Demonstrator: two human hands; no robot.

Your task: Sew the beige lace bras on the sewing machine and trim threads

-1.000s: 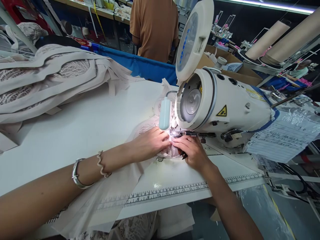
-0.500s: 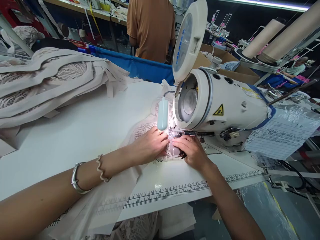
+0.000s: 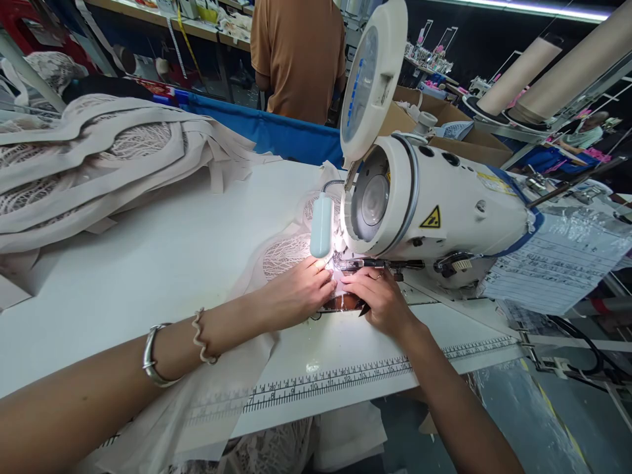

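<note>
Pale pink lace fabric (image 3: 286,255) lies under the needle area of a white sewing machine (image 3: 444,197). My left hand (image 3: 306,289) is closed on the fabric, its fingertips bunched just left of the needle. Close by on the right, my right hand (image 3: 379,297) presses its closed fingers onto the fabric beside the presser foot. A dark pointed tip pokes out beneath that palm; its kind is unclear. A pale blue lamp (image 3: 322,227) lights the spot, and its glare blurs the needle. Sheer cloth trails from under my left forearm over the table's front edge.
A large heap of lace pieces (image 3: 89,158) covers the table's left back. A printed ruler (image 3: 336,378) runs along the front edge. The machine's round cover (image 3: 375,79) stands raised. Beyond a blue cloth barrier (image 3: 276,131), a person in a brown shirt (image 3: 299,59) faces away.
The lace's near edge has slid away from me toward the needle, uncovering a reddish-brown patch between my hands. Both hands have barely shifted.
</note>
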